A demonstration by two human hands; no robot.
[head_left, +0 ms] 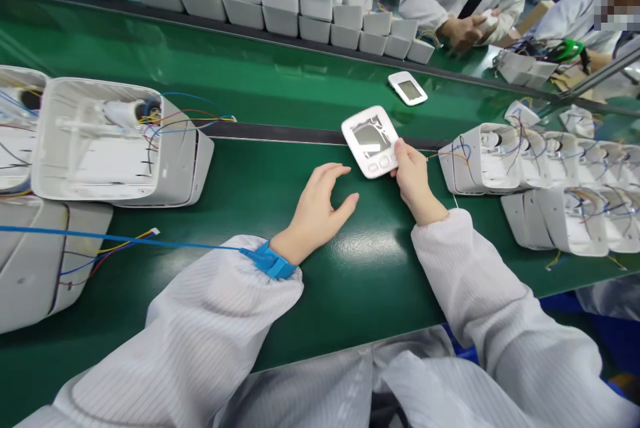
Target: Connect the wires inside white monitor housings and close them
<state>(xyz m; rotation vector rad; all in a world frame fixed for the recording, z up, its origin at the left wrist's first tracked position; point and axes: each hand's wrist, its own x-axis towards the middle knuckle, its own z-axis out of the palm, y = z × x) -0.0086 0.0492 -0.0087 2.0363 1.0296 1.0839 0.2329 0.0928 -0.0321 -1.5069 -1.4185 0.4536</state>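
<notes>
My right hand (pixel 414 178) grips the right edge of a white device (pixel 371 141) with a grey screen and small buttons, held tilted over the green table (pixel 350 295). My left hand (pixel 323 208) is to the left of the device and apart from it, thumb and fingers spread, holding nothing. A blue strap (pixel 274 261) with a blue cord goes round my left wrist. Beyond the held device, a second white device (pixel 408 89) with a screen lies on the green surface.
White housings (pixel 173 175) with wires stand at the left. More open housings (pixel 480 161) sit in rows at the right. White casings (pixel 280 18) line the far side. Across the table, a person's hands (pixel 467 31) hold a white part.
</notes>
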